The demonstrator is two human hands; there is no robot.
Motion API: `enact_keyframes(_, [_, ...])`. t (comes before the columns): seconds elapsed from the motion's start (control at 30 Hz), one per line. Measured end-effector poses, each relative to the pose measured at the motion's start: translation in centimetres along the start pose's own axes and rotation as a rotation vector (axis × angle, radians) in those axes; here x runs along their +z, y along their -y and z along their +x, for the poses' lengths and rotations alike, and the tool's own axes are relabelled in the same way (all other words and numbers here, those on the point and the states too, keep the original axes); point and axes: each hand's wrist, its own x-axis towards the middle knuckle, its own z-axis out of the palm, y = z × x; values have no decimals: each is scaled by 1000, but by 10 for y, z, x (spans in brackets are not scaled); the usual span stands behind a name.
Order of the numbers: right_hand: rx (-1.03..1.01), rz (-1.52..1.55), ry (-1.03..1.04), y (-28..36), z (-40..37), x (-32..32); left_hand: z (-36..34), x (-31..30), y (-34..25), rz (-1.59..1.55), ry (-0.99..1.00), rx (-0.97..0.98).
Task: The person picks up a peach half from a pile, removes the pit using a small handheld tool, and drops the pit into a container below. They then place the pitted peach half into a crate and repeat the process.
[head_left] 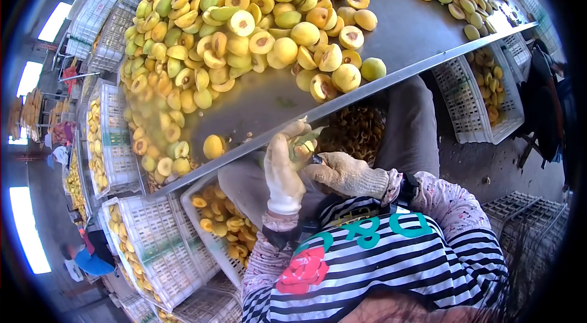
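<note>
My left hand (284,176), in a whitish work glove, is closed around a yellow-green peach piece (303,147) just in front of the table's metal edge. My right hand (350,175), gloved too, is wrapped round a small dark-handled tool (316,159) whose tip points at the fruit. The working end of that tool is hidden, so its exact kind does not show. On the metal table (244,109) beyond lies a big heap of halved yellow peaches (244,23), some cut side up with brown centres.
Below my hands, between my knees, is a mass of brown scraps (351,133). A white crate of peach halves (223,219) stands at my left, another crate (471,115) at my right. Stacked crates (162,249) line the left side. Other people (92,256) are farther off.
</note>
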Motion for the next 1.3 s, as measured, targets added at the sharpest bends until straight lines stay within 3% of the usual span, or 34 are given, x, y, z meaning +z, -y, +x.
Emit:
enact_keyframes(0.1, [-161,37,-29,-18,7,10,0,-6,7,74,34,69])
enact_keyframes(0.13, [-171,19,-26,-22,10,11,2,-5,8,218,40,216])
enact_keyframes(0.23, [-110,-62,8,-26,13,10,-5,0,-4,385,49,245])
enact_keyframes(0.33, [-378,-5,-29,-34,17,10,-10,9,-12,300,7,206])
enact_keyframes(0.43, [48,443,541,-25,11,-8,-7,11,-12,271,89,346])
enact_keyframes(0.47, [-22,505,479,-18,0,-3,-5,11,-13,268,134,418])
enact_keyframes(0.57, [-155,477,394,-32,6,0,9,9,-28,48,239,-18])
enact_keyframes(0.6, [-173,415,369,-35,7,-1,12,4,-23,-149,312,-39])
enact_keyframes(0.7, [1,703,488,-26,-1,-5,6,11,6,-393,203,38])
enact_keyframes(0.87, [-148,501,457,-45,15,2,11,5,-2,-301,161,-207])
enact_keyframes(0.97, [-51,418,363,-34,9,6,20,-5,-14,-273,385,-251])
enact_keyframes(1.1, [3,856,863,-55,17,12,22,-12,-7,-601,779,-388])
enact_keyframes(1.13, [-62,922,900,-42,11,7,22,-8,1,-661,779,-262])
enact_keyframes(1.17, [-38,998,971,-43,14,2,22,-1,9,-910,807,-201])
enact_keyframes(1.23, [-135,1098,1104,-36,10,-6,31,0,21,-867,413,-244])
enact_keyframes(1.27, [-90,1122,1299,-50,23,-6,32,-3,19,-852,140,-423])
enact_keyframes(1.3, [-119,1103,1112,-54,24,-5,36,-10,27,-803,62,-388])
